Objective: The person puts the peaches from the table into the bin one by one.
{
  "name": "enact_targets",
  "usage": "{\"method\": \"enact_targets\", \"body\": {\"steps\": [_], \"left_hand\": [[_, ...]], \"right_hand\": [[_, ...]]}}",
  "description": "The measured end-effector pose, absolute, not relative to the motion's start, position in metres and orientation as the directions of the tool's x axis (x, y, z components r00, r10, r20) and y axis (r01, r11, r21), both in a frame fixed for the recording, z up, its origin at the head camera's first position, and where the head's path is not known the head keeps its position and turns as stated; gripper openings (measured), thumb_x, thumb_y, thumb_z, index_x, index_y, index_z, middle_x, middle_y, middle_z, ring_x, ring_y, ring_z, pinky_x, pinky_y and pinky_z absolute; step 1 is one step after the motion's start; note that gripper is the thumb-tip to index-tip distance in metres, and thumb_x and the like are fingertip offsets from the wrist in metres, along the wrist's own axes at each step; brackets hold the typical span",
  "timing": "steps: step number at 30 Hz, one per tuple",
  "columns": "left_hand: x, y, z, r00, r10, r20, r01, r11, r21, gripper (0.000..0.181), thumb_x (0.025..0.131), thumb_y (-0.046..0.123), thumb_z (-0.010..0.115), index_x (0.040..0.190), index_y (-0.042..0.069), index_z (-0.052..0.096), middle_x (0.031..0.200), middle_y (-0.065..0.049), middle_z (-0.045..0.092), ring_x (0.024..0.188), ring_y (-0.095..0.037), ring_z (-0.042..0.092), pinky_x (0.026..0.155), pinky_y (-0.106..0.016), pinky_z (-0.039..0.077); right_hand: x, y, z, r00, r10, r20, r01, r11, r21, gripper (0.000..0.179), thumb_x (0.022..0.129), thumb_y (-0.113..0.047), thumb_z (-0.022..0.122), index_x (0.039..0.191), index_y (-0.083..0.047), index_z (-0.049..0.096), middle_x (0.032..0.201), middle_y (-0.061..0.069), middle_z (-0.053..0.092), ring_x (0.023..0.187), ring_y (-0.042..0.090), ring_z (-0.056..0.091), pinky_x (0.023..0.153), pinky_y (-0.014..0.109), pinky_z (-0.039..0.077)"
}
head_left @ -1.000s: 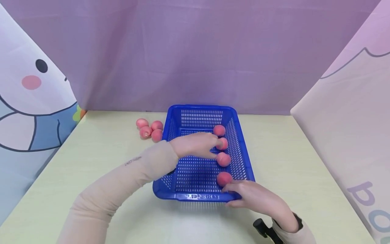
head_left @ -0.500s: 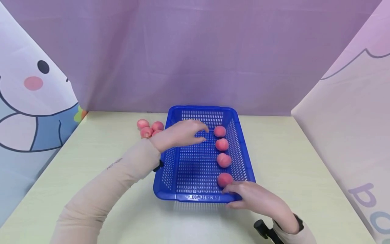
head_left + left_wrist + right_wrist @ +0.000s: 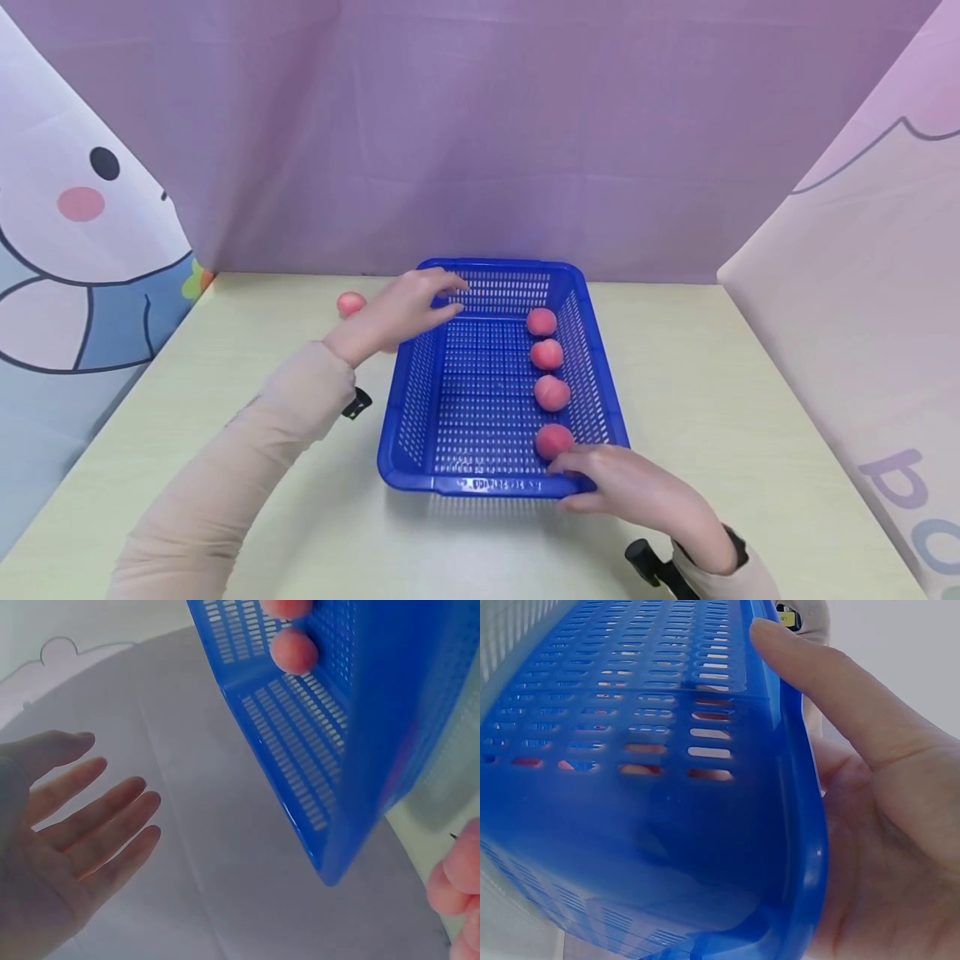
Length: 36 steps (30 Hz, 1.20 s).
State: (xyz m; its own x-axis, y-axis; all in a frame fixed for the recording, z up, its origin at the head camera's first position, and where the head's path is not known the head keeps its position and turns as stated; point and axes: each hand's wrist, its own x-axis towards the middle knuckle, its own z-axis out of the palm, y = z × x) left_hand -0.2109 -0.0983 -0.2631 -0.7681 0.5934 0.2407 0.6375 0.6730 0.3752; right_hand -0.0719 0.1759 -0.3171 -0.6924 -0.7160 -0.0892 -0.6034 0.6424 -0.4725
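Observation:
A blue perforated plastic basket [image 3: 483, 486] sits on the table, with several pink peaches [image 3: 551, 393] in a row along its right inner side. My right hand [image 3: 626, 483] holds the near right corner of the rim, its thumb outside and its fingers inside, close to the nearest peach [image 3: 553, 442]. Over the far left rim hangs my left hand [image 3: 401, 308], fingers spread and loosely bent, holding nothing; the left wrist view confirms its bare palm [image 3: 56, 877]. Left of the basket lies another peach [image 3: 350, 303]; others beside it are mostly hidden by the left hand.
The pale table [image 3: 697, 367] extends on both sides of the basket. A purple cloth [image 3: 480, 142] rises behind it, and printed cloth panels stand at left and right. Black camera mounts [image 3: 652, 567] are strapped at both wrists.
My left hand has let go of a peach in the row and drawn back leftward to the basket's far left rim. My right hand stays on the near right corner.

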Motion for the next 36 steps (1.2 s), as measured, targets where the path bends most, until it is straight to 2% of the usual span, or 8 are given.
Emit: {"method": "enact_targets", "body": {"steps": [6,10,18,27,36], "left_hand": [[-0.214,-0.112,-0.268,-0.761,0.540,0.361,0.648,0.665,0.371,0.026,0.082,0.011,0.060,0.106,-0.001,0.060,0.101,-0.014,0.061,0.090,-0.026,0.058,0.078,-0.035,0.048],[-0.217,-0.121,-0.273,-0.788,0.479,0.388,0.611,0.687,0.393,0.028,0.082,0.010,0.061,0.107,-0.001,0.059,0.104,-0.016,0.059,0.090,-0.029,0.057,0.077,-0.038,0.047],[-0.227,-0.142,-0.286,-0.902,0.342,0.262,0.431,0.743,0.512,0.032,0.085,0.015,0.056,0.115,0.003,0.055,0.116,-0.013,0.053,0.104,-0.029,0.051,0.084,-0.044,0.044],[-0.245,-0.168,-0.308,-0.927,0.288,0.239,0.373,0.759,0.534,0.034,0.085,0.012,0.054,0.117,0.000,0.053,0.115,-0.019,0.052,0.102,-0.035,0.050,0.083,-0.047,0.043],[-0.257,-0.187,-0.328,-0.968,0.207,0.143,0.251,0.794,0.554,0.034,0.086,0.012,0.052,0.116,-0.004,0.051,0.112,-0.025,0.050,0.099,-0.038,0.050,0.083,-0.048,0.042]], "right_hand": [[-0.072,0.176,-0.317,-0.694,-0.714,-0.097,-0.598,0.646,-0.475,0.028,0.077,-0.029,0.065,0.099,-0.012,0.062,0.091,-0.007,0.061,0.076,0.002,0.051,0.070,0.024,0.047],[-0.072,0.176,-0.317,-0.694,-0.713,-0.101,-0.596,0.647,-0.476,0.030,0.078,-0.033,0.064,0.099,-0.013,0.062,0.090,-0.008,0.061,0.075,0.001,0.050,0.069,0.024,0.046],[-0.072,0.176,-0.317,-0.689,-0.718,-0.093,-0.602,0.639,-0.479,0.031,0.078,-0.037,0.062,0.098,-0.013,0.062,0.089,-0.008,0.060,0.074,0.001,0.049,0.068,0.023,0.046],[-0.072,0.176,-0.316,-0.694,-0.714,-0.095,-0.599,0.645,-0.473,0.031,0.078,-0.035,0.063,0.099,-0.012,0.062,0.090,-0.007,0.061,0.075,0.002,0.050,0.069,0.024,0.046],[-0.071,0.176,-0.317,-0.690,-0.718,-0.088,-0.605,0.640,-0.473,0.031,0.078,-0.035,0.063,0.099,-0.012,0.062,0.091,-0.007,0.061,0.076,0.002,0.051,0.070,0.024,0.047]]}}
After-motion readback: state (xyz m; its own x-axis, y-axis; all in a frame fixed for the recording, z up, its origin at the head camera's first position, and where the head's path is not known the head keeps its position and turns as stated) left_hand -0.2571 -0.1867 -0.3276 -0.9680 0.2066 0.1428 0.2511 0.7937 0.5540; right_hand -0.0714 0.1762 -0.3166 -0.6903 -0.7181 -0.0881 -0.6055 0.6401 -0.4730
